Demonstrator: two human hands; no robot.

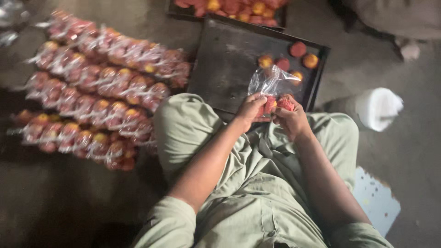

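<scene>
While the person sits on the floor, the left hand [250, 109] pinches a clear plastic bag [271, 82] over the knees; the right hand [290, 117] closes on a red sweet [285, 104]; beyond, a dark tray [229, 64] holds few sweets [298, 49]; packed bags [96, 92] lie left, blurred; both wrists bend inward.

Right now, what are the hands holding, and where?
Left hand grips the clear bag at its lower end; right hand holds a red sweet.
</scene>
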